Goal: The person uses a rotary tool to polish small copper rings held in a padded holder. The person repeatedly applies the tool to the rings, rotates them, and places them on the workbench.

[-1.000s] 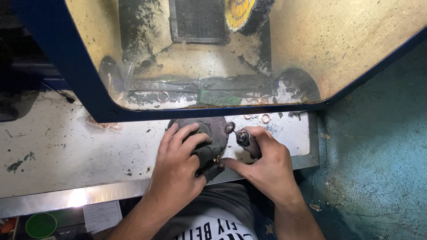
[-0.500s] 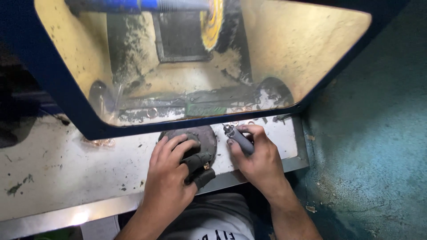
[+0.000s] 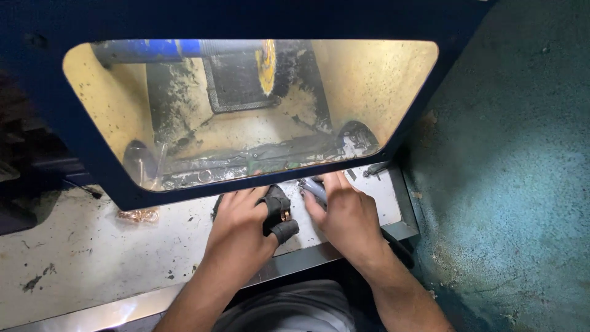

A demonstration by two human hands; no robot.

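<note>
Head view shows us our left hand (image 3: 243,230), its thumb and forefinger in black finger guards (image 3: 284,231), pinching a small coppery piece (image 3: 286,216) over a dark pad (image 3: 279,195) on the scuffed metal bench (image 3: 92,258). Just beside it, our right hand (image 3: 344,218) is closed on a slim grey tool (image 3: 312,188), below the blue hood (image 3: 110,184) housing a yellow buffing wheel (image 3: 267,64).

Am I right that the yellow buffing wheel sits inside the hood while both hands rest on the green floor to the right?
Not quite. The yellow buffing wheel is inside the hood, but the left hand and right hand rest on the pale metal bench in front of it, not on the floor, as the head view shows.
</note>
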